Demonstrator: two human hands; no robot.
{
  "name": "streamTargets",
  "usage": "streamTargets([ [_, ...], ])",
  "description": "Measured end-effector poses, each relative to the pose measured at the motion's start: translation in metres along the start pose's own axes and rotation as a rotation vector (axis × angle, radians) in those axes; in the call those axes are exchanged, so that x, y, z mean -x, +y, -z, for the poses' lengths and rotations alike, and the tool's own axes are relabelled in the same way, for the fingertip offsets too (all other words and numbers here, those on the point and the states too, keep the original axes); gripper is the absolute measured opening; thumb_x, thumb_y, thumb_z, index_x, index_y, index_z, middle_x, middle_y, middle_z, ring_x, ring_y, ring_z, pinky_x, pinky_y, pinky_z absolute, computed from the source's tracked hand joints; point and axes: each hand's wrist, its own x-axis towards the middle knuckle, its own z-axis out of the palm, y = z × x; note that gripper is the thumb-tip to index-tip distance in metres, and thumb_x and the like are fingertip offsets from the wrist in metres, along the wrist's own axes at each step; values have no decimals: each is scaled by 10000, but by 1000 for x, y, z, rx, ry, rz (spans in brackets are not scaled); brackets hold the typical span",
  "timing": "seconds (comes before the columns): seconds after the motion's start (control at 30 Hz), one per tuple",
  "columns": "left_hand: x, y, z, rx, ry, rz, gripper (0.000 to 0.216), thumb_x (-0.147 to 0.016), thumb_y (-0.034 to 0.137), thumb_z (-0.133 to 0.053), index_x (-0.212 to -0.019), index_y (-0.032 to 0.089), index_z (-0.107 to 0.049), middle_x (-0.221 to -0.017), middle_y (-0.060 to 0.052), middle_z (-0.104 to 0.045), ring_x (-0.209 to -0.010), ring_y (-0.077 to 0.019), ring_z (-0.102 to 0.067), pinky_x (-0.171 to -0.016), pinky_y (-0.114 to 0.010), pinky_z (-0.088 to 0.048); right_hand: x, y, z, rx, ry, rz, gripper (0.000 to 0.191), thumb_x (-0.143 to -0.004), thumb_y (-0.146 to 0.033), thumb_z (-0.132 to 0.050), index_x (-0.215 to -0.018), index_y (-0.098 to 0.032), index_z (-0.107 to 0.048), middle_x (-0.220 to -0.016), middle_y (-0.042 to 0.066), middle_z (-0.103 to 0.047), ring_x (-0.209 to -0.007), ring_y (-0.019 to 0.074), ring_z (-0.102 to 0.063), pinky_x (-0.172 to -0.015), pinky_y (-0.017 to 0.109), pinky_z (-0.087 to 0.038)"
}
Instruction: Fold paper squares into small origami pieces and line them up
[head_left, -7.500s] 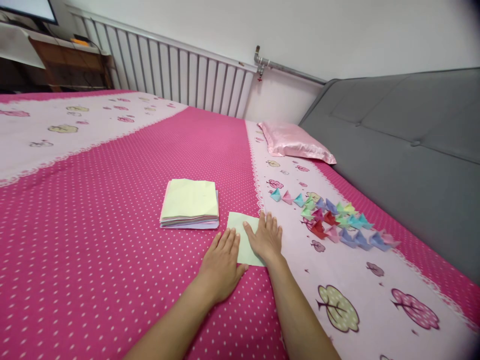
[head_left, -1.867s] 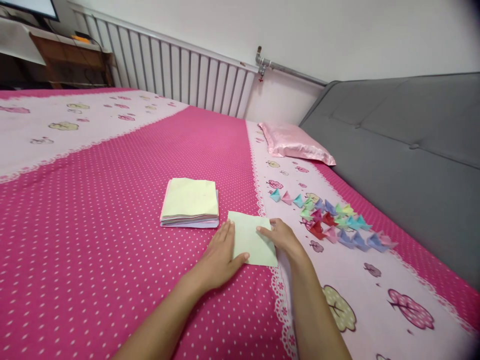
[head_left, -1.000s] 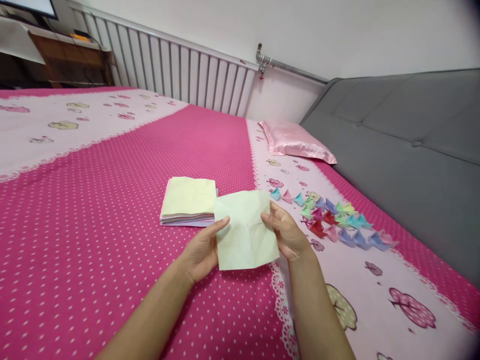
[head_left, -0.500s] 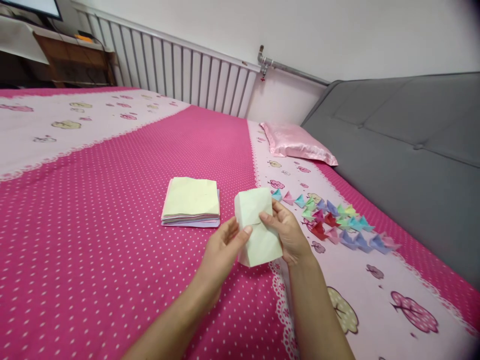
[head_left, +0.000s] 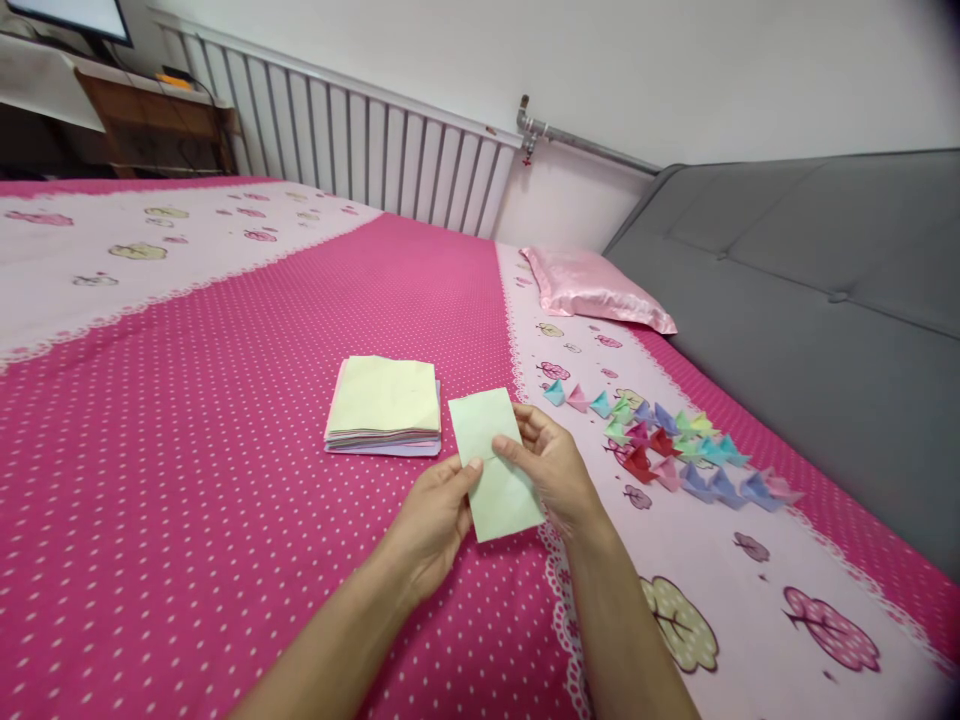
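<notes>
A pale green sheet of paper (head_left: 504,500), folded into a narrow rectangle with a crease across its middle, is held up over the bed. My left hand (head_left: 435,510) pinches its left edge, thumb on the front face. On the opposite edge, my right hand (head_left: 547,465) grips it with the thumb lying near the crease and the fingers behind. Just left of the folded paper, a stack of coloured square paper (head_left: 384,395) lies on the bed, a pale yellow sheet on top. To the right sit several small folded paper boats (head_left: 664,442) in uneven rows.
The pink dotted bedspread (head_left: 225,430) spreads under everything. A shiny pink pillow (head_left: 596,288) lies at the back right, against a grey padded headboard (head_left: 810,280). Behind the bed stand a white radiator (head_left: 360,130) and a desk (head_left: 150,110) with a monitor (head_left: 71,18).
The folded paper has shifted slightly left and now looks flatter and narrower; its left side flap no longer shows. Both hands still hold it, and the stack and boats stay put.
</notes>
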Motion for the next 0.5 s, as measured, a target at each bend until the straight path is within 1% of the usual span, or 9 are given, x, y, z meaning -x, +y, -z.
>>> streamTargets([
  [0.07,0,0,0,-5,2,1,241,-830,115,-498,-1037,79,-615,-1001,-118,-674,-884,-190,-638,-828,-290,-498,-2,1,2,73,82,50,416,-645,-276,-722,-1026,-190,-583,-1035,78,-646,-961,199,-582,-785,306,-483],
  [0.13,0,0,1,-9,-18,2,236,-828,127,-506,-1029,83,-621,-983,-114,-679,-876,-191,-638,-818,-292,-497,-2,1,3,68,110,41,438,-631,-282,-734,-1034,-193,-587,-1061,77,-637,-987,197,-571,-805,300,-476],
  [0.2,0,0,3,-21,-55,1,238,-814,151,-536,-1029,97,-625,-965,-107,-685,-859,-189,-640,-803,-290,-494,0,-1,3,-15,36,-45,457,-629,-300,-736,-1048,-196,-584,-1055,76,-643,-948,202,-597,-789,306,-484],
  [0.3,2,-2,6,-64,-112,25,244,-781,206,-594,-996,102,-644,-909,-108,-696,-788,-184,-647,-751,-280,-492,5,-6,1,-123,-109,-177,419,-637,-333,-729,-999,-168,-601,-948,81,-678,-786,201,-646,-687,303,-508],
  [0.4,2,-4,9,-149,-123,62,253,-772,280,-605,-905,76,-673,-810,-119,-701,-659,-168,-638,-653,-259,-483,8,-8,0,-155,-155,-238,380,-609,-324,-752,-915,-140,-623,-844,76,-695,-672,185,-650,-630,288,-507],
  [0.5,2,-5,11,-228,-123,66,303,-753,346,-618,-847,67,-687,-745,-120,-697,-596,-158,-618,-612,-250,-467,8,-7,2,-176,-163,-278,329,-600,-317,-758,-848,-134,-643,-760,59,-700,-604,167,-640,-592,275,-504],
])
